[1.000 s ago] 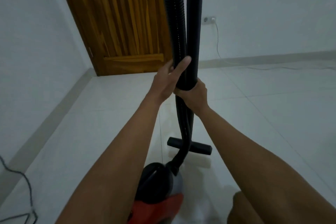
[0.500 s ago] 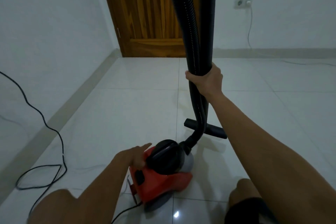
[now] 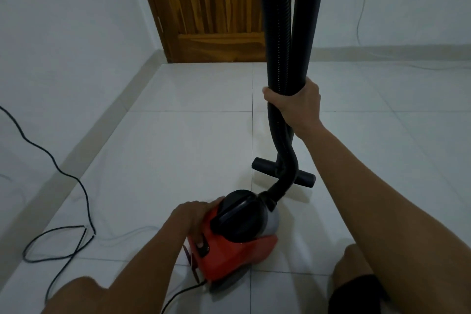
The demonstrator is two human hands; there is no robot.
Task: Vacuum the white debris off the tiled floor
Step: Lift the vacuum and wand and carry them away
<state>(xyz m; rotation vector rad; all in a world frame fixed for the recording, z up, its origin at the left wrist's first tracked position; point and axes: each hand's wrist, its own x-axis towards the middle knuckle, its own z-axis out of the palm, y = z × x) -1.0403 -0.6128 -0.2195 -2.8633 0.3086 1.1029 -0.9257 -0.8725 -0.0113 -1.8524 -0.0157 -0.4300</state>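
White floor tiles are carrying the red vacuum close in front of me. I am seeing my left hand resting on its top, fingers laid over it, thumb touching the black switch. My right hand is gripping the ribbed hose and pipe together, and the nozzle is sitting on the floor beyond.

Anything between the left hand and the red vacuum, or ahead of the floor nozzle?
Nothing visible. The left hand rests on the red vacuum, a finger at its switch. The right hand grips the hose. No object shows ahead of the floor nozzle; the black cord lies far left.
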